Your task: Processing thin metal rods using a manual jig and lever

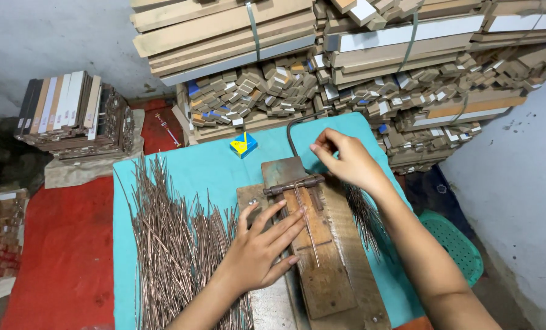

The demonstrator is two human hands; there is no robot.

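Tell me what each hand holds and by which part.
The left hand lies flat, pressing a thin metal rod against the wooden jig, with no closed grip. The right hand pinches the bent handle near its upper end.

You have one view only, from the camera on your head. It looks steeply down and forward over the teal worktop, close enough that your forearms enter from the bottom edge and your left hand and right hand sit mid-frame. Its upper part reaches the stacked wooden strips against the far wall.
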